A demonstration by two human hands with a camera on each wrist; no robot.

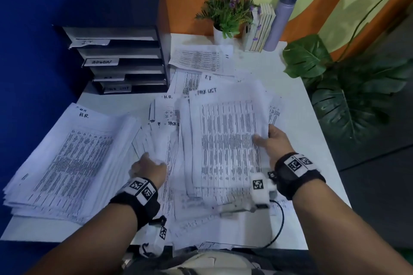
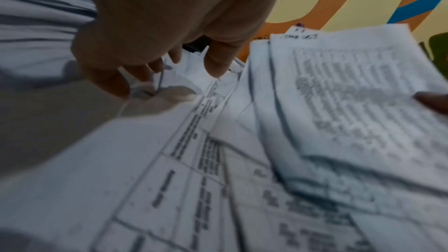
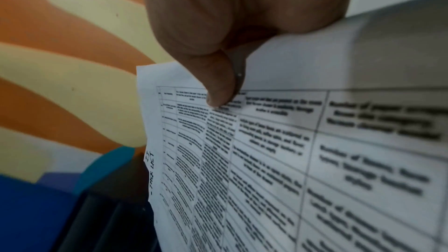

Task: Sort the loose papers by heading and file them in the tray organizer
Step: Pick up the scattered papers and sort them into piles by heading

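Note:
My right hand (image 1: 266, 140) grips a thick stack headed "TASK LIST" (image 1: 228, 140) by its right edge and holds it above the middle of the table. In the right wrist view the thumb (image 3: 218, 85) presses on the stack's top sheet (image 3: 266, 160). My left hand (image 1: 149, 168) has its fingers curled into the loose sheets (image 1: 161, 140) left of that stack, and one sheet bends up over them. The left wrist view is blurred but shows the left hand (image 2: 167, 68) pinching paper. A pile headed "H.R." (image 1: 67, 158) lies at the front left. The black tray organizer (image 1: 125, 51) stands at the back left.
More loose sheets (image 1: 201, 58) lie spread behind the held stack on the white table (image 1: 295, 105). At the back stand a potted plant (image 1: 228, 18), some books (image 1: 261, 27) and a grey bottle (image 1: 282, 18). Large green leaves (image 1: 335, 87) overhang the table's right edge.

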